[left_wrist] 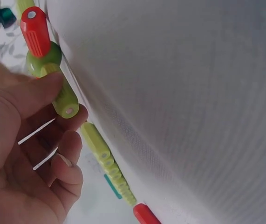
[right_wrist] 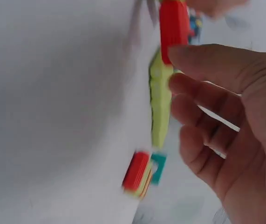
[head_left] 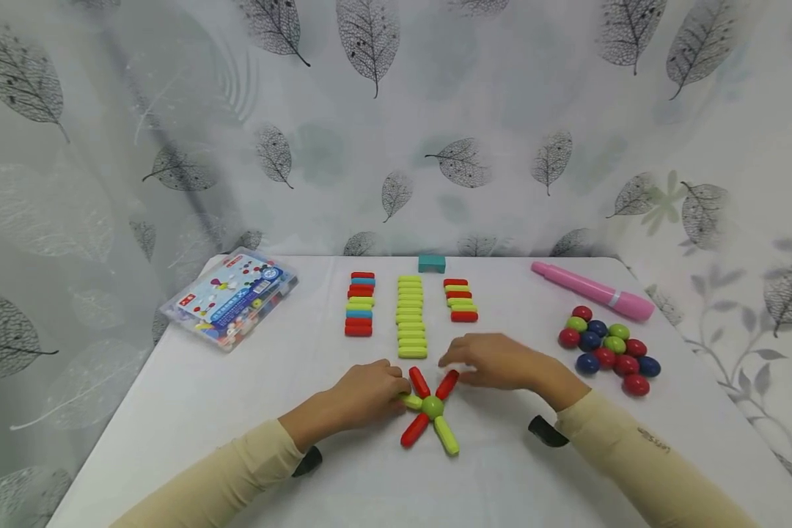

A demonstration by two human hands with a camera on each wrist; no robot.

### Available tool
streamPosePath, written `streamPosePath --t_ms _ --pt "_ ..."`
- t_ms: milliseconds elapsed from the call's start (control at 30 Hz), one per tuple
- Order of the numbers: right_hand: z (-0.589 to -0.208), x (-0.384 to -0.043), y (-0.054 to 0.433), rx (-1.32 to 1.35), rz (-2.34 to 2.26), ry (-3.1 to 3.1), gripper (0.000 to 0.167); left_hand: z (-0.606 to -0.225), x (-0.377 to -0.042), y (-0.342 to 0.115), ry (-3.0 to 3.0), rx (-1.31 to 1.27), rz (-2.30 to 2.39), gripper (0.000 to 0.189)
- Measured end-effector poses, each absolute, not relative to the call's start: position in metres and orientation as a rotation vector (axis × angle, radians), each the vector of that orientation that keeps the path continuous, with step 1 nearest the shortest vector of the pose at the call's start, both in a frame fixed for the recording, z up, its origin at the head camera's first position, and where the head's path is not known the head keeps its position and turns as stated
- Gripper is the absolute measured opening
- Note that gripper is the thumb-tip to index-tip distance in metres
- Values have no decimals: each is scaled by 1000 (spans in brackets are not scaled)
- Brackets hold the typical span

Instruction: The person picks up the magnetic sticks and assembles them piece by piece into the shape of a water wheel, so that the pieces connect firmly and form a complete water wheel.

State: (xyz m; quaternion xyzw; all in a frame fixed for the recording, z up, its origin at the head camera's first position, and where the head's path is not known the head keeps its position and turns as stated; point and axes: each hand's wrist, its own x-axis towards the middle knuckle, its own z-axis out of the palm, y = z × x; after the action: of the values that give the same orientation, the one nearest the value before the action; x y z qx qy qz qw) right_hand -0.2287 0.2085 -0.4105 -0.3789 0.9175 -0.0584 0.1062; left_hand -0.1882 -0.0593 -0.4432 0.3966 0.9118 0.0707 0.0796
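A green ball (head_left: 432, 408) on the white table joins several magnetic rods, spread like a star. My left hand (head_left: 369, 392) pinches the yellow-green rod (left_wrist: 65, 97) on its left side between thumb and index finger. The right hand (head_left: 495, 361) is beside the upper-right red rod (right_wrist: 173, 30). Its thumb overlaps that rod's outer end in the right wrist view, while the index finger stays apart below. Another red rod (head_left: 419, 381) points up and away, one red rod (head_left: 414, 430) points lower left, and a yellow-green rod (head_left: 446, 436) points lower right.
Beyond the hands lie a mixed column of rods (head_left: 359, 308), a yellow-green column (head_left: 411, 319) and a shorter column (head_left: 460, 301). A teal block (head_left: 432, 264) is at the back. Rightward are several balls (head_left: 605, 358) and a pink pen-shaped thing (head_left: 590, 290); a plastic box (head_left: 231, 297) lies left.
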Motion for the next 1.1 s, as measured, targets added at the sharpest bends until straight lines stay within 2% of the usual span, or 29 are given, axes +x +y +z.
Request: streamPosePath --t_ms 200,333,600,767,967,1100 --pt "-424 -275 229 -686 -107 2997 36 -445 -185 -60 2712 1165 244 26" --pt "-441 -288 231 -626 -39 3016 33 -448 -183 -59 2693 1171 251 26" --pt "-448 -286 230 -552 -115 2985 29 -446 -181 -59 2701 1210 209 23" --pt "-430 -266 240 -561 -328 2876 21 -446 -181 -61 2703 1219 213 23" --pt "-420 -215 243 -879 -444 2630 13 -445 -178 -60 2692 1229 219 24" --pt "-421 -195 230 -983 -411 2585 13 -446 -177 -59 2688 1237 216 25"
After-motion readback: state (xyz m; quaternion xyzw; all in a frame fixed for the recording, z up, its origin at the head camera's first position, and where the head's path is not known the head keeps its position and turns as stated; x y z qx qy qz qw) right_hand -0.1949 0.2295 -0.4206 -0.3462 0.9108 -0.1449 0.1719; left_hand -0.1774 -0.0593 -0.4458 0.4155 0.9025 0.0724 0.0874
